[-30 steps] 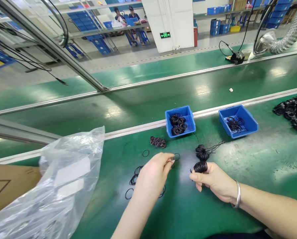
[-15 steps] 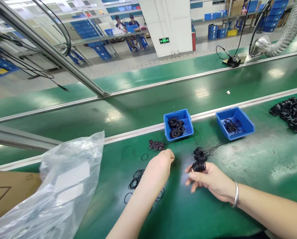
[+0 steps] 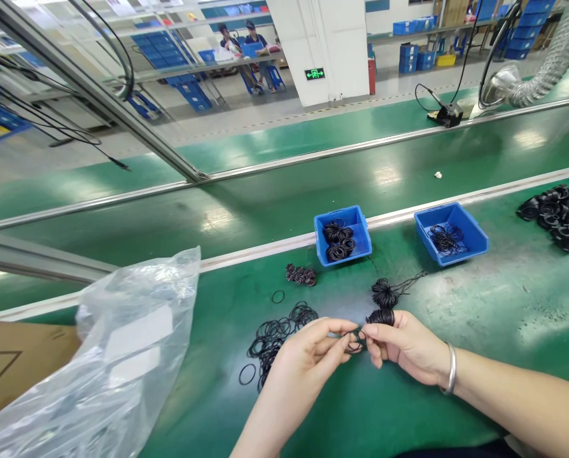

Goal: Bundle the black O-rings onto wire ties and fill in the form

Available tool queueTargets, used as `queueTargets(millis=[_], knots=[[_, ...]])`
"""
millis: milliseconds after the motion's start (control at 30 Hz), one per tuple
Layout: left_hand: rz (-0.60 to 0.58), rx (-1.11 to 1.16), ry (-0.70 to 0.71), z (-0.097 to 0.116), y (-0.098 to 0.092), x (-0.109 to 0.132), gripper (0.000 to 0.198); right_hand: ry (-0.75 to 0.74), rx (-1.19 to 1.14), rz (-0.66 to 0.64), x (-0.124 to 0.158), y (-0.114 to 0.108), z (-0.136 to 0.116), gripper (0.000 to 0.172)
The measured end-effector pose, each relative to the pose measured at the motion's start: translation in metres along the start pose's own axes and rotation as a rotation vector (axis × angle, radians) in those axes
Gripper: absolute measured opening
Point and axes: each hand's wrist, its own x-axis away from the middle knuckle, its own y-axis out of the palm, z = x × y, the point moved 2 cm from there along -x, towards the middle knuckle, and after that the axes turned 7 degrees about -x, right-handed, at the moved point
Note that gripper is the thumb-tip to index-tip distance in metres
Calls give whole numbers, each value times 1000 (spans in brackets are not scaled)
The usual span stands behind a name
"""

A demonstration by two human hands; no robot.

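Note:
My left hand (image 3: 316,353) pinches a thin black rubber ring (image 3: 355,346) between thumb and fingers, close to the fingertips of the other hand. A stack of black rings (image 3: 380,317) sits on the fingers of my right hand (image 3: 403,343), which is closed around it and wears a silver bangle (image 3: 451,369) at the wrist. Loose black rings (image 3: 272,337) are spread on the green table, partly hidden behind my left hand. Just beyond my right hand lies a tied bundle of rings (image 3: 384,292) with trailing strands.
Two blue bins (image 3: 320,245) (image 3: 482,245) holding black rings stand along the pale strip. A small dark coil cluster (image 3: 300,275) lies left of the nearer one. Black parts (image 3: 559,219) are heaped at right. A plastic bag (image 3: 170,305) and a carton (image 3: 21,362) occupy the left.
My left hand has come down and right, from near the left bin to my right fingertips, with a ring now visible in it. The loose rings are less covered.

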Motion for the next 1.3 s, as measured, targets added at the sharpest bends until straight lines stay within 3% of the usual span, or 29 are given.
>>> queueTargets(millis=[167,300,433,533,633,733,767,833,900,1133,1300], knots=[[174,-303,128,-2,2,-4,21,-3,10,-39,1,2,-1,28],[251,-414,265,-6,10,-5,24,5,-3,-36,2,2,0,30],[302,-484,343,-7,23,-3,24,15,-29,-36,2,0,1,33],[265,-483,369,-5,27,1,26,23,-15,-40,3,-1,2,30],[266,-423,303,-7,2,5,28,34,6,-12,4,-1,1,28],[521,-568,95,-17,-54,2,29,36,18,6,5,0,-1,28],[548,-684,20,-22,-72,-2,28,41,23,8,6,0,0,28],[532,-844,-78,-33,-99,-16,26,69,38,-1,6,1,1,29],[468,-894,-90,-42,-110,-30,21,94,52,-14,7,1,3,31],[282,-916,-150,-49,-87,-48,21,124,104,-50,4,-4,3,28],[174,-860,-174,-44,-88,-49,12,131,111,-59,4,-2,2,32]])
